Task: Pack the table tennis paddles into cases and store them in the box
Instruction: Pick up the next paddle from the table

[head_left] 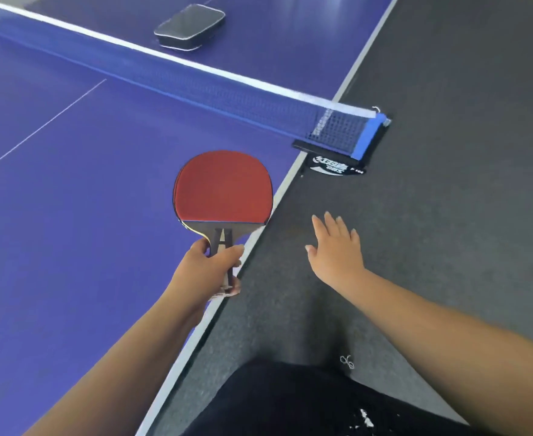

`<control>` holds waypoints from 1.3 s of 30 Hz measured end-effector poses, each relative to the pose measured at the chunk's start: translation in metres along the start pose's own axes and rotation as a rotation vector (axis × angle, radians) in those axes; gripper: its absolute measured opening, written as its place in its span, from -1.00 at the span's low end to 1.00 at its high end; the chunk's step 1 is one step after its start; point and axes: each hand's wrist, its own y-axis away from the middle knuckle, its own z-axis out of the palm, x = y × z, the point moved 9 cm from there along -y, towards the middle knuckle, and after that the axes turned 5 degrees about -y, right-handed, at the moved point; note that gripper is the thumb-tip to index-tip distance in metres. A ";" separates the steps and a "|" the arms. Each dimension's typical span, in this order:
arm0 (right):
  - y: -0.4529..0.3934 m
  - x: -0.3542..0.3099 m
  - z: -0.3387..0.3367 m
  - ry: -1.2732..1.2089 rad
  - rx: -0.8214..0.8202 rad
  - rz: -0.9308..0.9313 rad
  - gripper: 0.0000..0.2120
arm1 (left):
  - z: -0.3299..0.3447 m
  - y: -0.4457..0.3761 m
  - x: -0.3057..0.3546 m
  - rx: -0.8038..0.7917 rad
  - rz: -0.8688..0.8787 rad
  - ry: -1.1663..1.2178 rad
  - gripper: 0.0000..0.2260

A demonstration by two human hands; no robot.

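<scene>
The round red rubber paddle with a dark wooden handle (223, 190) is held up over the edge of the blue table (70, 247). The left hand (210, 269) grips its handle. The right hand (337, 247) is flat and holds nothing, over the grey floor (463, 215). A black zip case (190, 26) lies past the blue net (195, 86).

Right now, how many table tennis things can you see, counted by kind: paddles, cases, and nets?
Paddles: 1, the red paddle held by the left hand by its handle.
Cases: 1, the black case lying on the table beyond the net.
Nets: 1, the blue net.
Total: 3. No box is in view.
</scene>
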 end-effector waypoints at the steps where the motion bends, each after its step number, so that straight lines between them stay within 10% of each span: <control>1: 0.001 0.021 -0.005 -0.009 0.007 0.029 -0.38 | 0.019 0.001 0.008 -0.020 0.012 -0.007 -0.76; 14: -0.023 0.257 -0.093 0.028 0.093 0.240 -0.38 | 0.232 0.013 0.122 -0.197 0.245 -0.090 -0.89; 39: -0.271 0.346 -0.222 0.049 0.131 0.234 -0.37 | 0.339 -0.170 0.318 -0.180 0.342 -0.078 -0.72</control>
